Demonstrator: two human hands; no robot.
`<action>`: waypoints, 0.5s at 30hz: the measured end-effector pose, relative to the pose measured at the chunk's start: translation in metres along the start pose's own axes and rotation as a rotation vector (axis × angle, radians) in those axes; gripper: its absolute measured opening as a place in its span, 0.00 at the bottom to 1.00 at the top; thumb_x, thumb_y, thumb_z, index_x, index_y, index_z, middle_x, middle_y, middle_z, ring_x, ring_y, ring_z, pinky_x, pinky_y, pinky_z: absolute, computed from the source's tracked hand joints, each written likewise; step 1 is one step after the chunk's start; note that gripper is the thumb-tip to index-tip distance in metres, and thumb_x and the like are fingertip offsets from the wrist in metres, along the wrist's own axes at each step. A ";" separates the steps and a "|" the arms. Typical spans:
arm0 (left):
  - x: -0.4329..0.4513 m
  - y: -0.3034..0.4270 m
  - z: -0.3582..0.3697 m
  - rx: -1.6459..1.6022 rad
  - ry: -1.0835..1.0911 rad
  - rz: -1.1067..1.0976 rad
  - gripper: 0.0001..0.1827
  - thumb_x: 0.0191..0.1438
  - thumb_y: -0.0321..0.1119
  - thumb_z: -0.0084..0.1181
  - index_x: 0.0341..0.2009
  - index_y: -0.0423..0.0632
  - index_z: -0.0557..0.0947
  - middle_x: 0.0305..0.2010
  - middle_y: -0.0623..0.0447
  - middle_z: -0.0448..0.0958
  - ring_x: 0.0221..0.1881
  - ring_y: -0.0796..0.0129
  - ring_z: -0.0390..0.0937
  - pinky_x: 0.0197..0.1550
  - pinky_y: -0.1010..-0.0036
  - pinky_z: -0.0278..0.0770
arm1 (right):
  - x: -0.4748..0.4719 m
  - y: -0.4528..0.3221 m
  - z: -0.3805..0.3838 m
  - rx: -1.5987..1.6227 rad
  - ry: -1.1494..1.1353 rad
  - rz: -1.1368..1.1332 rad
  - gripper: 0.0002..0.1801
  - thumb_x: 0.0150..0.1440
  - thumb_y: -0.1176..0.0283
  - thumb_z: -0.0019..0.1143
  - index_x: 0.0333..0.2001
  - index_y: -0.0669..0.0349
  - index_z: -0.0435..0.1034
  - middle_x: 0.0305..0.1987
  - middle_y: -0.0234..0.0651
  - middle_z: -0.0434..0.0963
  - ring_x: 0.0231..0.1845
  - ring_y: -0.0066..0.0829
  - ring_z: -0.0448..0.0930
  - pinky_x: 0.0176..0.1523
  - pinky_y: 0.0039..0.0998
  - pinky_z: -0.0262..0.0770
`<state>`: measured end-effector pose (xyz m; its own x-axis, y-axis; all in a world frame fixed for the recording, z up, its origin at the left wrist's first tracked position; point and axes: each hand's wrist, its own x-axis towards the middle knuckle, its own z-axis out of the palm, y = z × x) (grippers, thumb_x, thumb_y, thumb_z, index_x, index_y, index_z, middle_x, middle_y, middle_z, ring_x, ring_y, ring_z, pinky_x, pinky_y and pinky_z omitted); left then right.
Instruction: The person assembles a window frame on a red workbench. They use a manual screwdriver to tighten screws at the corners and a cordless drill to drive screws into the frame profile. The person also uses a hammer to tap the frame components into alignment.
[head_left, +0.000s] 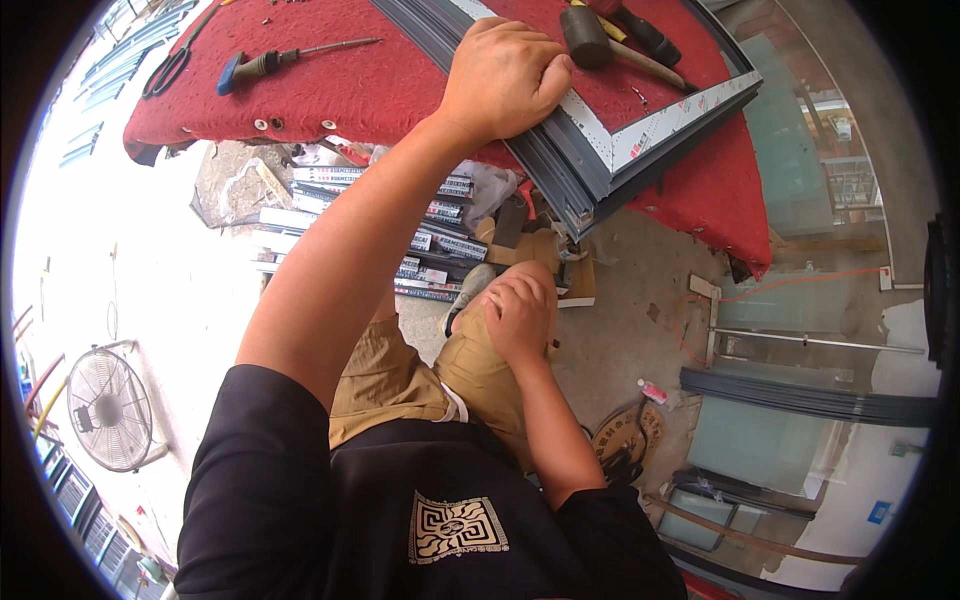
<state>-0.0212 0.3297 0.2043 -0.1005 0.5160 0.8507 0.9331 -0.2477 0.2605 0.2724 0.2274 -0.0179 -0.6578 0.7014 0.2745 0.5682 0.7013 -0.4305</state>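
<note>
My left hand (508, 79) is closed over one side of a grey aluminium window frame (574, 161), which lies on a red cloth-covered table (405, 105). White printed protective film covers the frame's upper face, and its mitred corner juts past the table edge towards me. My right hand (519, 315) rests on my right knee with nothing in it. Inside the frame lies a black rubber mallet (585, 37) with a wooden handle, beside a black-handled tool (649, 37) only partly in view. Left of the frame is a screwdriver (259, 69) with a blue-and-black pistol-shaped handle.
Scissors (171, 71) lie at the table's left edge. Beneath the table are stacked, labelled aluminium profiles (450, 244) and cardboard (581, 281). A floor fan (110, 409) stands left. Glass panes (757, 442), dark profiles (810, 397), an orange cord (795, 281) and a bottle (652, 391) are right.
</note>
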 end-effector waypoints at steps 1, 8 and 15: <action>0.000 0.000 0.000 0.000 -0.001 0.000 0.19 0.67 0.43 0.51 0.34 0.48 0.90 0.36 0.47 0.87 0.47 0.49 0.84 0.62 0.53 0.75 | 0.000 0.000 0.000 0.000 0.000 0.001 0.10 0.59 0.67 0.75 0.42 0.59 0.86 0.53 0.35 0.88 0.68 0.45 0.80 0.74 0.50 0.72; 0.000 0.001 -0.001 0.003 -0.024 -0.013 0.19 0.67 0.43 0.50 0.34 0.48 0.90 0.36 0.48 0.87 0.47 0.48 0.84 0.62 0.53 0.75 | -0.001 0.000 -0.001 0.002 -0.002 0.004 0.10 0.59 0.67 0.74 0.42 0.59 0.86 0.53 0.36 0.88 0.67 0.47 0.80 0.74 0.51 0.72; 0.001 0.001 -0.002 0.008 -0.040 -0.017 0.18 0.66 0.43 0.50 0.33 0.48 0.89 0.36 0.48 0.87 0.47 0.48 0.84 0.62 0.53 0.75 | -0.001 0.000 -0.002 0.010 -0.001 0.004 0.10 0.59 0.67 0.74 0.42 0.59 0.86 0.54 0.37 0.88 0.67 0.48 0.81 0.74 0.51 0.72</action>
<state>-0.0209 0.3284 0.2061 -0.1024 0.5525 0.8272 0.9343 -0.2320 0.2706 0.2739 0.2275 -0.0169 -0.6562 0.7040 0.2716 0.5660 0.6973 -0.4398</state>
